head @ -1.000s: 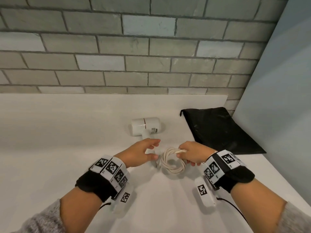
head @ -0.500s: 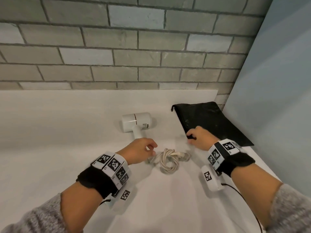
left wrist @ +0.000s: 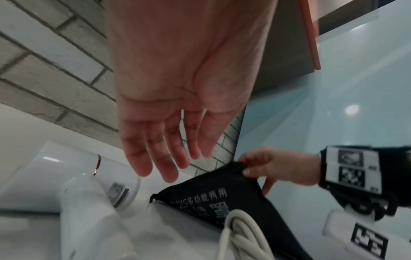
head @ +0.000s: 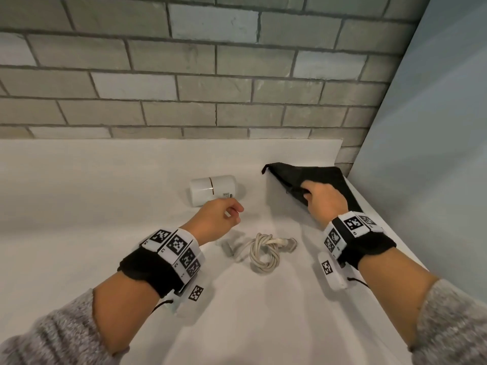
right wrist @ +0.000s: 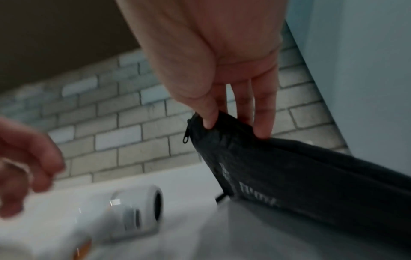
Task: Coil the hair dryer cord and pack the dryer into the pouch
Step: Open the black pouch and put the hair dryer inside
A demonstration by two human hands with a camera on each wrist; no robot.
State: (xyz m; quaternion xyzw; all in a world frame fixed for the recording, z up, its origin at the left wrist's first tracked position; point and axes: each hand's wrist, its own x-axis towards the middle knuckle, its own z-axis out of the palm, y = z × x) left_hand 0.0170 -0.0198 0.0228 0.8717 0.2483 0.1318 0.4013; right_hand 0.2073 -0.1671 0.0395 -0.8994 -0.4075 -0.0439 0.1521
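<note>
The white hair dryer (head: 212, 189) (left wrist: 73, 177) (right wrist: 138, 209) lies on its side on the white counter (head: 79, 206). Its cream cord (head: 264, 251) (left wrist: 239, 235) rests coiled in front of it, plug (head: 288, 243) to the right. My left hand (head: 218, 219) (left wrist: 169, 156) hovers over the dryer's handle with relaxed fingers, holding nothing. My right hand (head: 320, 198) (right wrist: 233, 119) pinches the upper edge of the black pouch (head: 316, 177) (left wrist: 222, 198) (right wrist: 300, 176) and lifts it off the counter. The pouch's zipper pull (right wrist: 186, 139) hangs at its left corner.
A grey brick wall (head: 184, 75) stands behind the counter. A pale blue panel (head: 434, 154) closes off the right side, close behind the pouch. The counter's right edge (head: 400, 243) runs beside my right wrist.
My right hand let go of the coiled cord, moved back right to the pouch, took hold of its edge and raised it. My left hand lifted slightly off the dryer's handle.
</note>
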